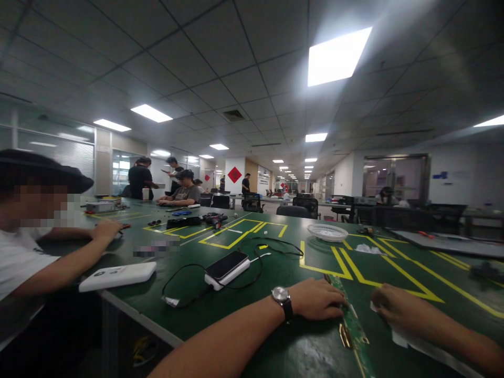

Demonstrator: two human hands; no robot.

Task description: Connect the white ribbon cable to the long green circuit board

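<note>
My left hand (319, 299), below a wrist with a watch (281, 295), lies on a long green circuit board (356, 336), its fingers pressed along the board's left edge. A gold-coloured metal piece (345, 336) sits on the board's left side, just below those fingers. To the right of the board, my right hand (397, 307) is curled, with white paper (399, 338) under and beside it. Its fingertips are partly hidden, so what they pinch is unclear.
A phone on a white power bank (228, 268) with a black cable lies left of my hands. Beyond are a white basket (327, 232), crumpled tissue (369, 249) and a grey panel (444, 242). A person (35, 236) sits at the left by a white case (118, 275).
</note>
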